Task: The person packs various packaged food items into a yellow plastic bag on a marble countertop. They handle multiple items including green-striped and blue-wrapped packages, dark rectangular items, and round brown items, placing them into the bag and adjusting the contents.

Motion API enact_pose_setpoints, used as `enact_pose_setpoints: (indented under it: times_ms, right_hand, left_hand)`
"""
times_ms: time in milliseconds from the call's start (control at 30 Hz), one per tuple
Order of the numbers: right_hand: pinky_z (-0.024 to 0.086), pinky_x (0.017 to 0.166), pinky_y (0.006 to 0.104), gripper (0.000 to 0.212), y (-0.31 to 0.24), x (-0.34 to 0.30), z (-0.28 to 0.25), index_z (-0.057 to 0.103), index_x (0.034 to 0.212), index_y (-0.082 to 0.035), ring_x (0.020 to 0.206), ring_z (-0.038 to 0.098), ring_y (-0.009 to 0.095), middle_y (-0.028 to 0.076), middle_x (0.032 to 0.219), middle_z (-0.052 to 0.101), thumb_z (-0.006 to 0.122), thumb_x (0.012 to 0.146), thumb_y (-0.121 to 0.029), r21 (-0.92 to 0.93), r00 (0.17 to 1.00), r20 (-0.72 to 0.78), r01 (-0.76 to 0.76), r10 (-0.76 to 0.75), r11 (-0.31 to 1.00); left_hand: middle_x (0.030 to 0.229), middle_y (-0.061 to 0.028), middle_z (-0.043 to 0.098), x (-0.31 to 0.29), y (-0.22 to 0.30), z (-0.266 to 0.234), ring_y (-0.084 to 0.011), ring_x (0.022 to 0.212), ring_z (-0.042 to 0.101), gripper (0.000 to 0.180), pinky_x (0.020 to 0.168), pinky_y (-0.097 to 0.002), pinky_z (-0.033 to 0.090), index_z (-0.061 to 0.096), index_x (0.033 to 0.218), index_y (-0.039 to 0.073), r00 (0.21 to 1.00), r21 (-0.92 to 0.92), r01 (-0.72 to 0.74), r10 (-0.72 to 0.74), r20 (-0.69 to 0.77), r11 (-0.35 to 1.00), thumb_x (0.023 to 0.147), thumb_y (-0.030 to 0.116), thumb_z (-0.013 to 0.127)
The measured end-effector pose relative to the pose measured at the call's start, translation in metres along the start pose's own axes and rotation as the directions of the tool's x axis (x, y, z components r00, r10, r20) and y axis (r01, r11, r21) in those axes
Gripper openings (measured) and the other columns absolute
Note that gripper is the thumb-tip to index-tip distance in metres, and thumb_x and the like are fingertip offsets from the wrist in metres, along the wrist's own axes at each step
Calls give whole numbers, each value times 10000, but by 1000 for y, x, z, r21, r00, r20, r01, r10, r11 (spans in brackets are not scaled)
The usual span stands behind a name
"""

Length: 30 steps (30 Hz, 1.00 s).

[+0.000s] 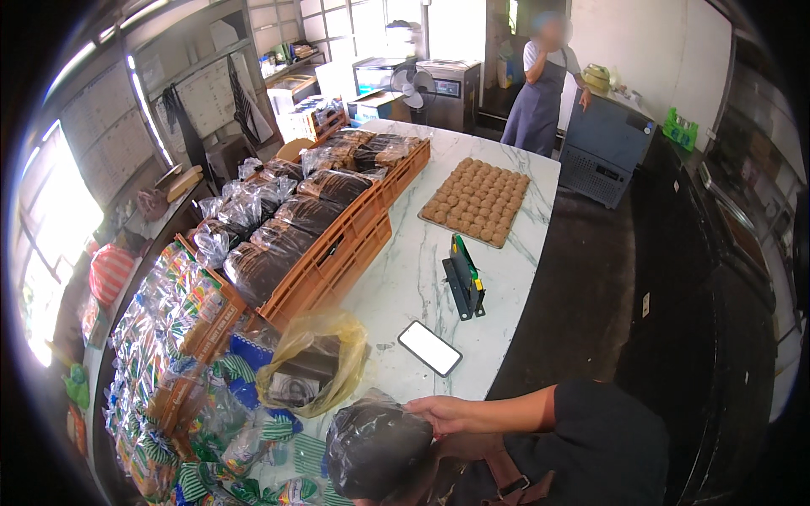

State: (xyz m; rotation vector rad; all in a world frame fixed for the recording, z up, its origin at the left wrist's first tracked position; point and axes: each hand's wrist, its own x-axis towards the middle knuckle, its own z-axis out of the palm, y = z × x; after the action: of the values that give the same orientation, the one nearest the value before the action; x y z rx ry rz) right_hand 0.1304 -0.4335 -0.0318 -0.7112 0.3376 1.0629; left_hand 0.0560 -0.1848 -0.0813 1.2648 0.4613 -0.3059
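Close to the lower edge, a dark loaf in a clear plastic bag [375, 451] is at the table's near end. My right hand [440, 415] is closed on the upper right edge of this bag, its fingers pinching the plastic. Of my left hand [364, 503] only a sliver of skin shows beneath the bag, so its fingers are hidden. Just beyond the bag stands an open yellowish plastic bag [359, 358] with dark contents. Bread bags with green stripes [232, 430] lie heaped to the left. A phone with a white screen [429, 347] rests on the marble-patterned table [396, 295].
Orange crates [337, 270] packed with dark bagged loaves [266, 257] line the table's left side. Farther off are a tray of round brown dough balls [477, 202] and a dark green-edged stand [463, 278]. Another person [540, 93] stands beyond the table beside a grey machine [603, 148].
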Motion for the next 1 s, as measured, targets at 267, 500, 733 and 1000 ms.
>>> enact_pose_setpoints:
  times_ms: [267,500,733,1000]
  right_hand:
    - [484,904,353,384,18,49,-16,585,1201,1,1016,622,197,122,1137,653,479,1007,-313,-163,973,-199,87,-119,983]
    - [359,633,282,362,26,93,-42,620,823,-48,684,404,117,-15,711,502,569,968,-376,-603,909,-212,167,-358,780]
    - [363,599,224,114,-19,97,-30,653,914,-114,659,461,49,-55,745,557,608,909,-219,-516,960,50,262,-276,815]
    - [475,634,263,228,-55,109,-5,668,923,-112,664,585,101,-14,797,644,611,942,-332,-267,997,-60,37,-55,963]
  left_hand:
    - [1092,-124,566,8,-2,-1,-221,1002,574,283,904,-364,479,517,1135,12,999,2,-29,29,-32,1000,914,158,617]
    - [1126,-133,558,15,-9,-4,-232,1025,570,320,918,-374,476,510,1164,9,995,-9,-71,70,-75,997,903,155,626]
    - [1161,-142,549,44,-8,-21,-243,1047,565,358,932,-384,472,503,1192,5,964,-6,-209,205,-168,978,893,151,634]
    - [1200,-153,540,78,12,-37,-256,1074,561,403,948,-396,469,494,1225,1,912,47,-339,341,-226,940,881,148,644]
